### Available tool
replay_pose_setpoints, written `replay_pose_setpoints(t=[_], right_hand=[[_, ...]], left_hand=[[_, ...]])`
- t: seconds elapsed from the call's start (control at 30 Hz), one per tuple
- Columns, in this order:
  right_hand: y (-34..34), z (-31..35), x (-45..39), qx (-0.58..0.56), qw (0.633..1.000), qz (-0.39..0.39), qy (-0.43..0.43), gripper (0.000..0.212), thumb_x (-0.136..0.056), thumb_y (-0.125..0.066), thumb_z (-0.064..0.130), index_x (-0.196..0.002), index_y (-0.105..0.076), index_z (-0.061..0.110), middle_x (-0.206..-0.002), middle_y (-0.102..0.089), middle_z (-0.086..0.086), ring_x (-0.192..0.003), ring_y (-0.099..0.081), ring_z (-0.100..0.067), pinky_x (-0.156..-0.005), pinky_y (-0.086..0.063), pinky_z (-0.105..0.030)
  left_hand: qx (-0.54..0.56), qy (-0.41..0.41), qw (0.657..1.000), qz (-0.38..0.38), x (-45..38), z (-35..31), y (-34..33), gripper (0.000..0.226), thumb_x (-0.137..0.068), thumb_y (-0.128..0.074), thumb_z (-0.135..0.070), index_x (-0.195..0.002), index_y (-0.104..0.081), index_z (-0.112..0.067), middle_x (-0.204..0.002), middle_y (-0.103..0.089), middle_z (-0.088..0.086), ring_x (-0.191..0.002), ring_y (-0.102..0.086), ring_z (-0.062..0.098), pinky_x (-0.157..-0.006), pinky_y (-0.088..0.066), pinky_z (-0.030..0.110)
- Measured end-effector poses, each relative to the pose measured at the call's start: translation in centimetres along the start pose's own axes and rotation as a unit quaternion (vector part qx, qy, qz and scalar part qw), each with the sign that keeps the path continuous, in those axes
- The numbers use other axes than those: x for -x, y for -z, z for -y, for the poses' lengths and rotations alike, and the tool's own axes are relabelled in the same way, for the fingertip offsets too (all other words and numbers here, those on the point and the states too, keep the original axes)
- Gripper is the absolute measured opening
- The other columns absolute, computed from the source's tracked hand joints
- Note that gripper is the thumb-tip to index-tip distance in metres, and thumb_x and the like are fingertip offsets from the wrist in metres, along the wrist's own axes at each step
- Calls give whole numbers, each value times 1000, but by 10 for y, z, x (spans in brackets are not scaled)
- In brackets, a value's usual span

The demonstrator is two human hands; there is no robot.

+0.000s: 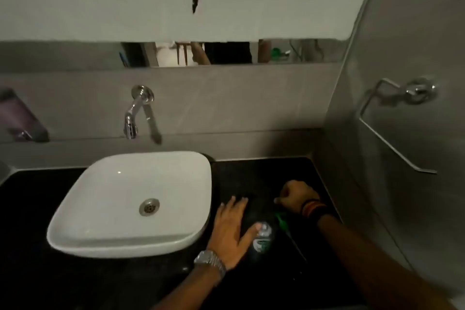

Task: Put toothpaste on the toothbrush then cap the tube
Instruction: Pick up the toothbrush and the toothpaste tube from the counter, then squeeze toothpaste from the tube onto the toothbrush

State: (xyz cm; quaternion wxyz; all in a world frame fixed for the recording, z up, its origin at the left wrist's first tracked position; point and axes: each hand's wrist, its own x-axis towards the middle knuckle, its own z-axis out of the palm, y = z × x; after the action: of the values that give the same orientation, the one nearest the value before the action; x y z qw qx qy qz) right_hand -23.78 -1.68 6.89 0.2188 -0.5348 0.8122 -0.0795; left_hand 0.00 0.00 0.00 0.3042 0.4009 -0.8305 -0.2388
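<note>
Left hand (230,228) spread on toothpaste tube (261,239); right hand (298,196) fisted near counter (289,171) edge.

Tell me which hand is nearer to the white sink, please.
The left hand. It lies on the dark counter just right of the sink, fingers spread. The right hand is farther right, closed into a fist.

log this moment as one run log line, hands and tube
phase: reaching | left hand: open, resting on dark toothpaste tube on black counter | right hand: closed, by green toothbrush, contents unclear | sink: left
</note>
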Motion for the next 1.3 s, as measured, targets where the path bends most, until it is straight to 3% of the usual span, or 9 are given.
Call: replay_pose_setpoints(t=[0.1, 0.23, 0.53, 0.67, 0.83, 0.93, 1.1, 1.2, 1.3], right_hand=[[-30, -7, 2, 47, 993, 89, -59, 58, -72, -77, 49, -116, -63, 14, -125, -66, -12, -113, -64, -30, -89, -53, -34], [-53, -9, 1, 90, 986, 104, -93, 65, -73, -79, 44, -126, -57, 15, -133, -61, -10, -121, -61, -29, -96, -52, -37], [-70, -18, -9, 91, 988, 76, -95, 51, -77, -77, 39, -120, -64, 15, -123, -68, -8, -114, -65, -28, -94, -55, -39], [-76, -24, -7, 72, 990, 85, -83, 48, -74, -76, 41, -114, -66, 16, -119, -70, -9, -110, -66, -29, -91, -56, -38], [-50, -6, 11, -114, 992, -36, -42, 30, -64, -74, 47, -79, -74, 20, -84, -75, -2, -79, -71, -22, -71, -58, -32], [-26, 0, 42, -295, 937, -185, 20, 22, -70, -77, 49, -75, -67, 29, -83, -70, 6, -73, -67, -9, -66, -56, -28], [-10, 17, 86, -497, 843, -198, 51, 29, -77, -72, 53, -98, -68, 34, -96, -72, -2, -88, -70, -21, -69, -60, -32], [-24, 28, 89, -506, 835, -210, 47, 14, -86, -71, 36, -99, -65, 35, -102, -70, -14, -95, -68, -32, -82, -60, -47], [-39, 29, 86, -508, 834, -213, 33, 13, -87, -71, 35, -97, -64, 39, -101, -70, -8, -94, -68, -28, -81, -60, -43]], left_hand=[[22, 53, 996, 64, 25, 6, -24, 76, -85, -52, -74, -147, -29, -37, -148, -34, -17, -146, -24, 13, -121, -9, 33], [27, 84, 991, 97, 18, 3, -41, 92, -73, -66, -74, -146, -38, -27, -151, -44, -6, -143, -29, 14, -121, -16, 40], [60, 89, 990, 93, -10, 12, -45, 57, -69, -78, -60, -117, -66, -31, -120, -69, -6, -125, -52, 20, -113, -30, 37], [93, 91, 989, 68, -11, 17, -48, 56, -63, -83, -59, -111, -71, -32, -126, -63, -11, -120, -52, 10, -107, -41, 41], [91, 115, 986, 86, -12, 21, -48, 58, -62, -85, -58, -114, -71, -36, -142, -50, -12, -136, -37, 16, -117, -27, 44], [103, 130, 982, 87, -11, 22, -48, 59, -62, -83, -61, -115, -70, -38, -144, -48, -15, -138, -33, 16, -118, -24, 46], [114, 130, 981, 83, -9, 25, -49, 57, -59, -82, -64, -112, -68, -47, -144, -47, -16, -139, -32, 17, -118, -23, 46], [103, 126, 983, 87, -10, 24, -47, 57, -60, -82, -65, -112, -68, -47, -143, -47, -16, -140, -31, 16, -118, -21, 46], [98, 122, 983, 92, -10, 23, -46, 54, -62, -83, -61, -112, -68, -46, -146, -47, -13, -141, -29, 17, -118, -18, 47]])
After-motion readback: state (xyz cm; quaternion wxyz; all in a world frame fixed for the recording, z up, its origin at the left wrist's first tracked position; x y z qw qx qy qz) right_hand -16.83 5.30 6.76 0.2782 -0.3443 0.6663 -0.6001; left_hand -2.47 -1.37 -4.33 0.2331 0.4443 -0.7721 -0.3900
